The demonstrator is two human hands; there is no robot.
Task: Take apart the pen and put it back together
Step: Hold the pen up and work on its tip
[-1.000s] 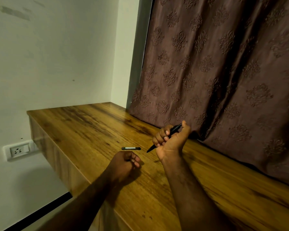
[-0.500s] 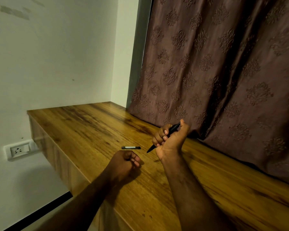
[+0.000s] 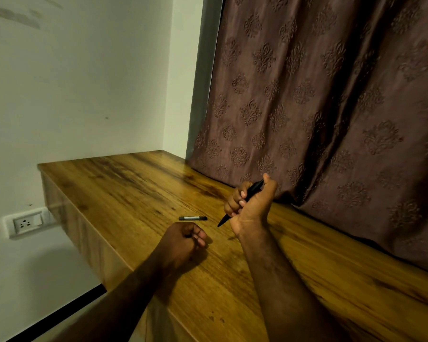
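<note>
My right hand [image 3: 251,208] is raised just above the wooden desk [image 3: 124,188], palm toward me, and grips a black pen body [image 3: 254,187]. The pen's pointed tip [image 3: 220,223] angles down and left, close to the desk surface. A short black pen part with a light label [image 3: 192,218] lies flat on the desk, just left of the tip. My left hand [image 3: 183,240] rests on the desk below that part, curled into a fist. Nothing shows between its fingers.
A brown patterned curtain [image 3: 331,107] hangs along the desk's far and right side, right behind my right hand. A white wall with a socket [image 3: 26,222] is at the left, below the desk's left edge.
</note>
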